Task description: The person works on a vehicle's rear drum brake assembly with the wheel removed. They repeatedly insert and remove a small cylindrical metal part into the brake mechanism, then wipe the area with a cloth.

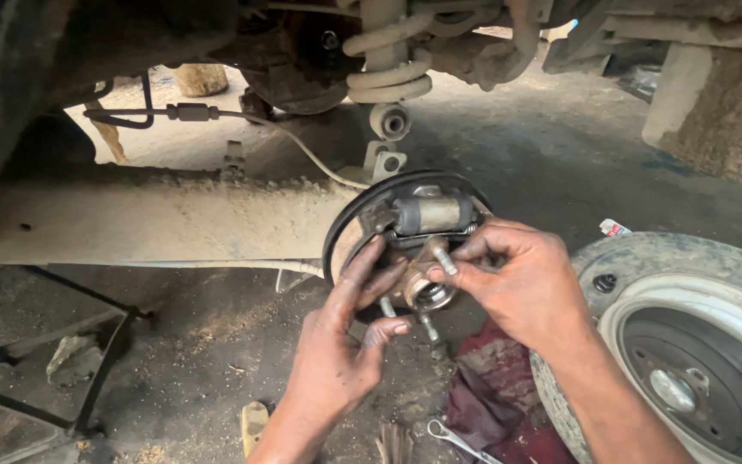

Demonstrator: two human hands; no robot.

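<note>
wheel hub (427, 292) at centre of brake backing plate (341, 232), under raised car; lower half hidden by fingers, studs partly covered. left hand (341, 344) open-fingered, touching hub from below. right hand (521, 283) pinching stud (441, 256). dusty dirt floor, grimy axle beam (156, 219). hub rusty, greasy. wheel (689, 335) at right, cut off. red rag (495, 395), spanner (457, 440) below.
</note>
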